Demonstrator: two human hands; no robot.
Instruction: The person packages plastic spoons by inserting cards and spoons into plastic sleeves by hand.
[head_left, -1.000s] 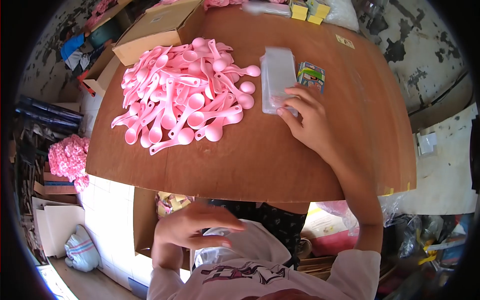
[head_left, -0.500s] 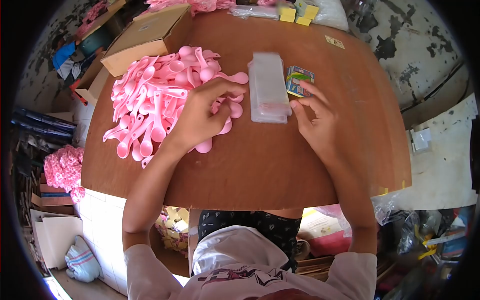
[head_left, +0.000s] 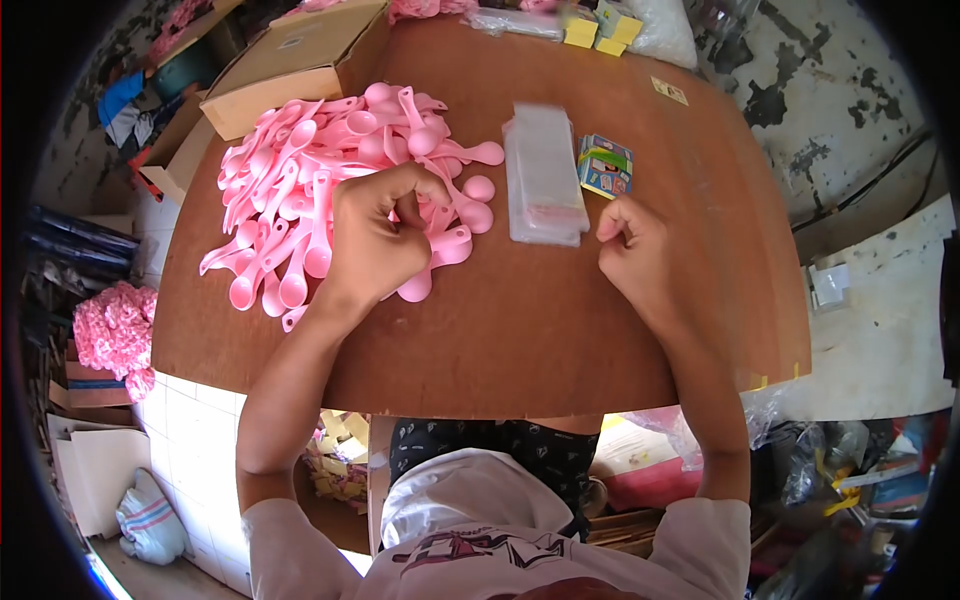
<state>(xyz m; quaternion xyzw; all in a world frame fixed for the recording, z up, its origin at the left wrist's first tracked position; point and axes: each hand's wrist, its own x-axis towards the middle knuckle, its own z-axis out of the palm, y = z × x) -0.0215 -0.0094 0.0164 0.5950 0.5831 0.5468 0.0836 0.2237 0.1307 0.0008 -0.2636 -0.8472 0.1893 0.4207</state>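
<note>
A brown wooden surface [head_left: 500, 340] fills the middle of the room, with a patchy, peeling wall [head_left: 800, 110] beyond its right side and white floor tiles [head_left: 195, 425] at the left. A large heap of pink spoons [head_left: 290, 190] lies on the left part of the surface, in front of a cardboard box [head_left: 290, 65]. The left hand [head_left: 375, 240] is over the heap's right side, its fingers curled; whether they are clamped on a spoon or apart, I cannot tell.

The right hand [head_left: 637, 250] has its fingers curled in and drawn together with the thumb — nothing can be made out in its grasp. It is just in front of a small stack of printed cards [head_left: 606, 168] with a green band [head_left: 603, 154] across it. Between the heap and the cards lies a pile of clear plastic sleeves [head_left: 543, 170], near the right hand.

Yellow-sided blocks [head_left: 598, 28] stand at the far edge, beside a clear plastic bundle [head_left: 660, 35]. Farther back, at the left, part of a person in blue [head_left: 122, 95] shows.
</note>
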